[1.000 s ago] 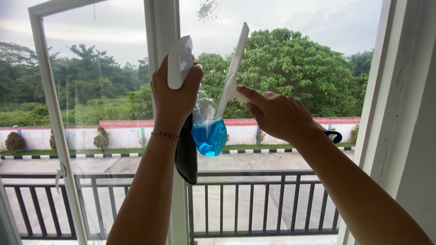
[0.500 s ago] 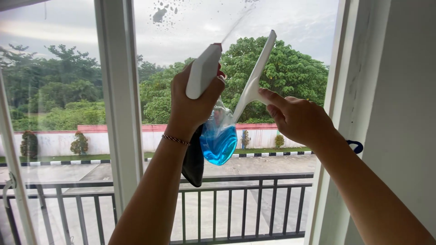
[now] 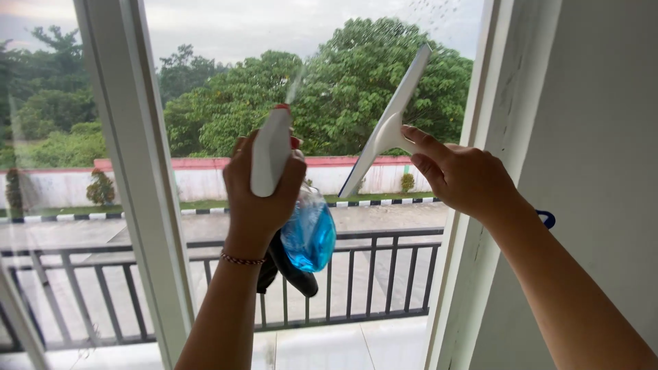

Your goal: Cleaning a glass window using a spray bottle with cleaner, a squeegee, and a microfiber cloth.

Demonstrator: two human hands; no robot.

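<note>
Window pane (image 3: 219, 41): fills the upper and middle of the frame; fine droplets speckle the glass at the upper right, with trees, a low wall and a dark railing seen through it.
Window frame (image 3: 130, 171): a white upright runs from upper left to lower left; a second white upright stands at the right, beside a plain wall.
Right hand (image 3: 469, 178): right of centre, clenched around the handle of the squeegee, forefinger stretched along its neck.
Left hand (image 3: 264, 195): centre of the frame, wrapped tight around the neck of the spray bottle, a thin bracelet at the wrist.
Squeegee (image 3: 391, 123): white, tilted, blade running from centre up toward the upper right, close to the glass; a blue loop shows behind the right wrist.
Spray bottle (image 3: 308, 233): clear body holding blue liquid hangs below the left hand; white trigger head points upward.
Dark cloth (image 3: 291, 270): dangles under the left hand, just beside the bottle, gripped with it.
</note>
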